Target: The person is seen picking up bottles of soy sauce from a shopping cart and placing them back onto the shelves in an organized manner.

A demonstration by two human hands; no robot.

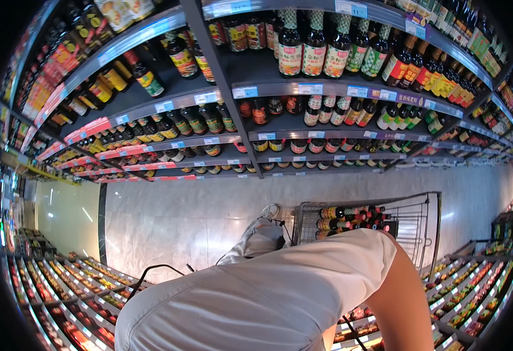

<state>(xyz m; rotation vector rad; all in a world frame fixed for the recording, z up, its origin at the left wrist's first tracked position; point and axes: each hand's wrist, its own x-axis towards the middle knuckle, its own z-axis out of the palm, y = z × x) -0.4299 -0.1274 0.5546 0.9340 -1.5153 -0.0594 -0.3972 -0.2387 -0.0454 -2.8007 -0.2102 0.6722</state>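
Note:
Both of my hands are out of view. A pale short sleeve (282, 285) fills the lower middle, and one bare arm (401, 298) bends down out of the picture at the right. Before me, dark glass sauce bottles (290, 55) with pale labels and checked neck wraps stand upright on a grey metal shelf (247, 72). Green-labelled bottles (374, 57) are beside them. Left of the shelf post, a single bottle with a green and yellow label (149, 79) stands near the shelf edge. A wire shopping cart (302, 219) holds several dark bottles (333, 213) lying down.
Shelf rails (274, 90) carry price tags, and a dark upright post (214, 57) divides the bays. Grey floor tiles (173, 210) run along the shelf foot. A shoe (270, 210) shows beside the cart. More stocked shelving (76, 298) lines the opposite side.

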